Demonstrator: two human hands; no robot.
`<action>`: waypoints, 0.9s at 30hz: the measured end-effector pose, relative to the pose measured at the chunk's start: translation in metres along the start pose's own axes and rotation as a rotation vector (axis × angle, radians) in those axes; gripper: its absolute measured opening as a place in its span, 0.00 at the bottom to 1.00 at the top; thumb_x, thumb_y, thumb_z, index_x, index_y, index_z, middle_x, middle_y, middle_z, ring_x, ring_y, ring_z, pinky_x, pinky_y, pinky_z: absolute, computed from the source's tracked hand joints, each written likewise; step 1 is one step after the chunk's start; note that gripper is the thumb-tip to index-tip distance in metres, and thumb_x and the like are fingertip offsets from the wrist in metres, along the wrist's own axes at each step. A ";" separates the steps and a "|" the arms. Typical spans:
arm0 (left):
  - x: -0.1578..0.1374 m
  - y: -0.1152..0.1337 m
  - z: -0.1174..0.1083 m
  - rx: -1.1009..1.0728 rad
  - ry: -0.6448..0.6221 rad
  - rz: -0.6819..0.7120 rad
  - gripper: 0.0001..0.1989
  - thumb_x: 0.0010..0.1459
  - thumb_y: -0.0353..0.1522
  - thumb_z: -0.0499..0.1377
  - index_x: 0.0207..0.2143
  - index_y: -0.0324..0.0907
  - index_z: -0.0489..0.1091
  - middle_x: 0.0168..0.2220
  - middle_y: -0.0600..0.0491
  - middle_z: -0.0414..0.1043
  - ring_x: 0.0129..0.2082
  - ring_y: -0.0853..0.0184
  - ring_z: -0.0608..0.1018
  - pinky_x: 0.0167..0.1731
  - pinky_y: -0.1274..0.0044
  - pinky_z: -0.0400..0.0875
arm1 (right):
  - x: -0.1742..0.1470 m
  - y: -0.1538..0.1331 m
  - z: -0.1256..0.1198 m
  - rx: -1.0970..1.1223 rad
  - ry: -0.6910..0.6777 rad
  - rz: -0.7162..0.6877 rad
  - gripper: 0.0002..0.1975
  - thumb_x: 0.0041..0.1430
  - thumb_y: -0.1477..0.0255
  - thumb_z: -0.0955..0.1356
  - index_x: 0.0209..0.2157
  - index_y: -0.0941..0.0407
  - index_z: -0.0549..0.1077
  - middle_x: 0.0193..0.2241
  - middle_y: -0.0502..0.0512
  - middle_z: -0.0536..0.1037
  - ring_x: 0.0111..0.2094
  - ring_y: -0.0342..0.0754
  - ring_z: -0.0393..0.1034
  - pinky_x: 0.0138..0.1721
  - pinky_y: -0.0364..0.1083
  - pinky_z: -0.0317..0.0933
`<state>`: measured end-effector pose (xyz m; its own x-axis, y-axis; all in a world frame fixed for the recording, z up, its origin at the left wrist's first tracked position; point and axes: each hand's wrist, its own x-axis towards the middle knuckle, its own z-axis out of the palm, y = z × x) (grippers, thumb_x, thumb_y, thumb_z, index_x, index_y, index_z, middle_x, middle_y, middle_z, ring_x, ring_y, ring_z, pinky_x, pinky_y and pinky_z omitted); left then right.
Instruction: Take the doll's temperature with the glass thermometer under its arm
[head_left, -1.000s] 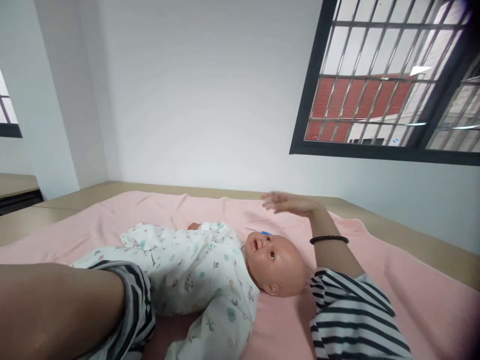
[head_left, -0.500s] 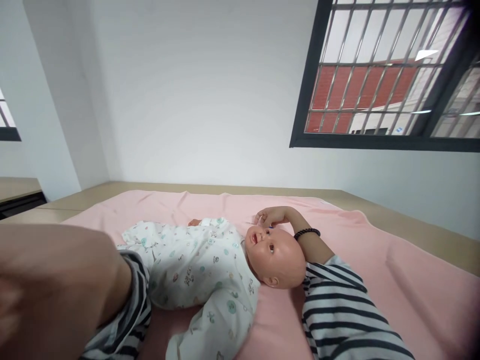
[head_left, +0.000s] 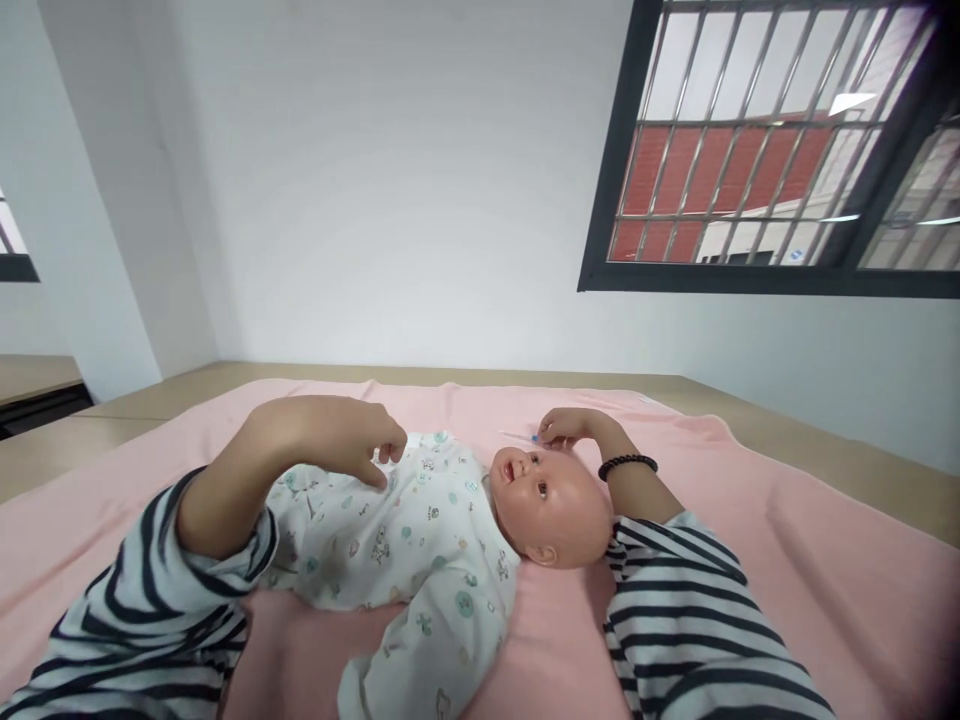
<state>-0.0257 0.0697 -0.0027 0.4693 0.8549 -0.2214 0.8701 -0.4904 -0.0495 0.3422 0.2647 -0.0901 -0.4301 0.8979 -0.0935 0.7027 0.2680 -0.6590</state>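
Observation:
A baby doll in a white printed outfit lies on its back on a pink cloth, head to the right. Above the doll's body hovers my left hand, palm down, fingers loosely bent and thumb apart, with nothing in it. Beyond the doll's head, my right hand has its fingers closed at the blue end of a thin, pale stick, which looks like a slim thermometer. The stick points left, just past the doll's face. Part of the doll's far side is hidden by my left hand and forearm.
The pink cloth covers a wooden-coloured tabletop. A white wall rises behind it, with a barred window at upper right and a pillar at left.
My left hand has moved from a blur close to the camera at lower left to over the doll's body. My right hand has shifted slightly right, and the pale stick now shows more clearly.

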 end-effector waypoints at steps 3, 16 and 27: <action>0.023 -0.010 0.006 -0.050 -0.095 -0.007 0.13 0.58 0.40 0.65 0.44 0.46 0.72 0.47 0.55 0.75 0.42 0.64 0.76 0.35 0.76 0.63 | -0.003 -0.003 -0.007 0.004 0.031 0.043 0.19 0.70 0.62 0.68 0.54 0.59 0.71 0.52 0.60 0.72 0.49 0.51 0.71 0.51 0.53 0.71; 0.027 -0.014 -0.002 -0.138 -0.203 0.119 0.06 0.54 0.30 0.60 0.29 0.41 0.64 0.29 0.56 0.71 0.28 0.68 0.70 0.27 0.76 0.57 | -0.033 -0.072 -0.049 0.028 0.284 -0.079 0.11 0.60 0.67 0.73 0.39 0.60 0.75 0.39 0.60 0.78 0.39 0.46 0.72 0.42 0.43 0.67; 0.040 -0.024 0.005 -0.125 -0.278 -0.146 0.08 0.45 0.31 0.62 0.32 0.42 0.71 0.30 0.51 0.78 0.36 0.58 0.79 0.31 0.74 0.66 | 0.000 -0.044 -0.006 -0.018 -0.026 0.054 0.09 0.67 0.69 0.70 0.39 0.63 0.73 0.36 0.54 0.75 0.36 0.43 0.72 0.40 0.44 0.71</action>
<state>-0.0285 0.1149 -0.0153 0.2939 0.8275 -0.4784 0.9451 -0.3265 0.0159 0.3145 0.2553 -0.0562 -0.4058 0.9019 -0.1477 0.7352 0.2261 -0.6390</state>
